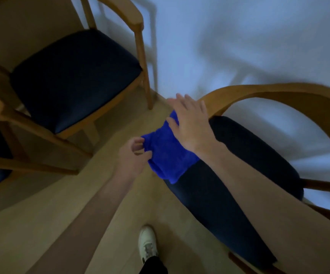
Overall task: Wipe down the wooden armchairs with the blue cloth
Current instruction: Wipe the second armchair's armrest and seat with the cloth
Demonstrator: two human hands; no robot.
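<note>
Pressing the blue cloth (168, 153) onto the near armchair (279, 99) at about three o'clock.

Motion blur softens the whole view, the cloth hides the armrest or seat edge under it, and the second armchair (75, 76) at ten o'clock is cut off by the frame. The right hand (192, 125) lies flat on the cloth's far end, fingers straight and spread. The left hand (132, 157) pinches the cloth's near left edge, fingers curled; the cloth lies between both hands. A white shoe (147, 244) shows at six o'clock.
</note>
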